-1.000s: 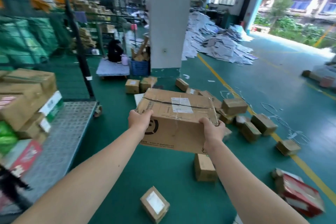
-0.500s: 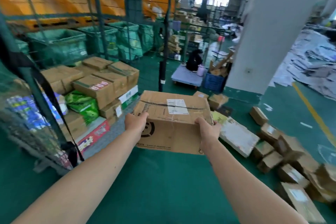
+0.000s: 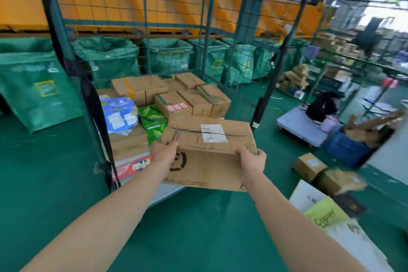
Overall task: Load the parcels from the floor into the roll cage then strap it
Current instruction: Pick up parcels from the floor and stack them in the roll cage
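Parcels fill the back half of the roll cage [image 3: 66,35], and 1 cardboard box [image 3: 209,152] is up in the air between both hands at the cage's open front. Against the view 0.5 s ago, the cage has swung from the left edge to the middle of the picture and looms larger: its green mesh wall now spans the top, and the stacked load sits straight beyond the carried box instead of off to its left. The white pillar that stood at the right then is out of view, and the scattered floor boxes have shrunk to a few at the lower right. The box itself keeps the same place between the arms, label side up.

The left hand [image 3: 164,153] clamps the box's near left corner, fingers curled over the top edge and out of sight behind the card. The right hand [image 3: 251,160] clasps the near right corner the same way, thumb on the top face. The box hangs between them, tilted slightly down toward the camera, its white shipping label [image 3: 213,133] on the top face, ahead of the right hand's knuckles. Its far edge overlaps the cage's grey deck [image 3: 167,190], just in front of a green snack packet [image 3: 153,121] and a brown carton with red stickers [image 3: 173,105]. A black strap [image 3: 97,117] hangs down the cage's left post. On the green floor [image 3: 198,227] to the right lie 2 small cartons [image 3: 309,165] and a white copier-paper box [image 3: 326,216].
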Demonstrator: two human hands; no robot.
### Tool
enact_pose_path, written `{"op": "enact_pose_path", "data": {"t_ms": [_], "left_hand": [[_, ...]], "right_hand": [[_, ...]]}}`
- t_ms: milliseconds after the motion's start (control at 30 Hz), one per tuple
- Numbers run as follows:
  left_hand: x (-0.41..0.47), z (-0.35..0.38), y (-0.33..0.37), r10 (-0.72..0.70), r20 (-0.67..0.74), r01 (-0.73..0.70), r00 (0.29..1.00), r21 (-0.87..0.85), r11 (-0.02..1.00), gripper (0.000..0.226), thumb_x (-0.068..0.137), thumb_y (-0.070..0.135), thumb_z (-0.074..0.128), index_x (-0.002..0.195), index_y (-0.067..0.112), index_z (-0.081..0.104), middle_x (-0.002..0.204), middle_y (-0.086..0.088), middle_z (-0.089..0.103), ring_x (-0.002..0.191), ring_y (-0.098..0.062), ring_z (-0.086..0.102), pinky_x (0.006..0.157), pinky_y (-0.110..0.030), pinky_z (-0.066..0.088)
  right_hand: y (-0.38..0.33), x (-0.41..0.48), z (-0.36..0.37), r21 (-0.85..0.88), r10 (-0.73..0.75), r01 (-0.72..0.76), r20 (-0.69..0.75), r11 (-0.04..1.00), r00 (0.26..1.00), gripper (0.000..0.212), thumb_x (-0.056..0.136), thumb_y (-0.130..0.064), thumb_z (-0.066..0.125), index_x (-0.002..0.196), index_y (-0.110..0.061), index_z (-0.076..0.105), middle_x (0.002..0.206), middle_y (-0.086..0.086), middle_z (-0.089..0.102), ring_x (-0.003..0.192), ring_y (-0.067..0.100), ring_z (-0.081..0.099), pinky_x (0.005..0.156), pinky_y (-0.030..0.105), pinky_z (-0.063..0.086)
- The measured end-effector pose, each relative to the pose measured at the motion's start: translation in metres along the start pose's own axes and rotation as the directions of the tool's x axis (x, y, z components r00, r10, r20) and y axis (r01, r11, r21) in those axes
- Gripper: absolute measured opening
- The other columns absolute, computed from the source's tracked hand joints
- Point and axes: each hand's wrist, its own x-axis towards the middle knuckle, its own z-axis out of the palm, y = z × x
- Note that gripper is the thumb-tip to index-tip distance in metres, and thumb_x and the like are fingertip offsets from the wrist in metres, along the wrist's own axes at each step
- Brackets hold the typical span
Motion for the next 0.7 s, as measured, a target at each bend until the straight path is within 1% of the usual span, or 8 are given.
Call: {"op": "enact_pose_path", "data": {"t_ms": [133, 233, 400, 467, 533, 600, 633, 700], "left_hand": [[0.036, 0.011, 0.001, -0.020, -0.064, 0.020, 0.998, -0.011, 1.000, 0.043, 0.080, 0.026, 0.071, 0.115, 0.004, 0.058, 0.106, -0.015, 0.066, 0.089, -0.030, 0.065, 0.066, -0.031, 0.048], [0.075, 0.018, 0.002, -0.040, -0.094, 0.039, 0.995, -0.007, 0.999, 0.046, 0.078, 0.028, 0.071, 0.115, 0.004, 0.059, 0.106, -0.015, 0.067, 0.086, -0.029, 0.065, 0.060, -0.029, 0.048], [0.159, 0.019, 0.018, -0.052, -0.173, 0.052, 0.984, -0.007, 0.999, 0.041, 0.081, 0.027, 0.071, 0.113, 0.005, 0.060, 0.101, -0.015, 0.068, 0.083, -0.028, 0.066, 0.070, -0.036, 0.056], [0.198, 0.017, 0.033, -0.049, -0.195, 0.048, 0.979, -0.012, 0.999, 0.034, 0.084, 0.024, 0.069, 0.111, 0.005, 0.061, 0.098, -0.015, 0.068, 0.083, -0.029, 0.065, 0.069, -0.034, 0.054], [0.239, 0.015, 0.054, -0.044, -0.221, 0.042, 0.974, -0.016, 0.999, 0.040, 0.083, 0.024, 0.070, 0.113, 0.003, 0.054, 0.100, -0.015, 0.066, 0.083, -0.029, 0.063, 0.070, -0.034, 0.053], [0.272, 0.013, 0.077, -0.022, -0.250, 0.020, 0.968, -0.014, 1.000, 0.042, 0.083, 0.025, 0.070, 0.111, 0.004, 0.045, 0.104, -0.013, 0.062, 0.090, -0.030, 0.061, 0.077, -0.037, 0.052], [0.287, 0.012, 0.087, -0.011, -0.261, 0.006, 0.965, -0.018, 1.000, 0.042, 0.084, 0.024, 0.069, 0.111, 0.005, 0.043, 0.105, -0.012, 0.061, 0.091, -0.030, 0.060, 0.076, -0.036, 0.051], [0.312, 0.008, 0.104, 0.028, -0.268, -0.035, 0.963, -0.020, 0.999, 0.046, 0.080, 0.026, 0.072, 0.114, 0.003, 0.050, 0.107, -0.011, 0.064, 0.083, -0.025, 0.062, 0.063, -0.029, 0.047]], "right_hand": [[0.000, 0.041, 0.034, -0.032, 0.023, -0.021, 0.081, 0.999, 0.996, 0.071, 0.074, -0.029, 0.073, 0.137, -0.021, 0.041, 0.127, 0.010, 0.053, 0.108, 0.032, 0.055, 0.100, 0.051, 0.048], [-0.002, 0.076, 0.067, -0.046, 0.038, -0.033, 0.117, 0.998, 0.992, 0.068, 0.078, -0.026, 0.073, 0.138, -0.020, 0.042, 0.124, 0.009, 0.054, 0.104, 0.030, 0.055, 0.095, 0.046, 0.049], [-0.011, 0.131, 0.153, -0.082, 0.059, -0.044, 0.198, 0.996, 0.978, 0.073, 0.077, -0.027, 0.075, 0.140, -0.022, 0.039, 0.122, 0.008, 0.052, 0.103, 0.030, 0.054, 0.094, 0.047, 0.050], [-0.019, 0.152, 0.196, -0.105, 0.066, -0.043, 0.224, 0.993, 0.972, 0.072, 0.076, -0.028, 0.075, 0.138, -0.022, 0.041, 0.120, 0.009, 0.053, 0.104, 0.031, 0.055, 0.092, 0.046, 0.050], [-0.031, 0.173, 0.238, -0.103, 0.056, -0.030, 0.252, 0.994, 0.966, 0.070, 0.076, -0.027, 0.075, 0.137, -0.020, 0.042, 0.123, 0.011, 0.054, 0.106, 0.032, 0.055, 0.083, 0.042, 0.048], [-0.044, 0.193, 0.277, -0.086, 0.041, -0.018, 0.274, 0.996, 0.961, 0.073, 0.078, -0.026, 0.075, 0.141, -0.018, 0.040, 0.129, 0.011, 0.053, 0.109, 0.031, 0.054, 0.081, 0.039, 0.045], [-0.050, 0.202, 0.295, -0.083, 0.037, -0.014, 0.284, 0.996, 0.958, 0.075, 0.078, -0.025, 0.075, 0.143, -0.018, 0.039, 0.131, 0.012, 0.052, 0.107, 0.031, 0.053, 0.082, 0.039, 0.045], [-0.059, 0.216, 0.327, -0.087, 0.032, -0.006, 0.301, 0.996, 0.953, 0.076, 0.079, -0.021, 0.076, 0.144, -0.015, 0.037, 0.129, 0.013, 0.052, 0.101, 0.028, 0.051, 0.085, 0.038, 0.045]]}}
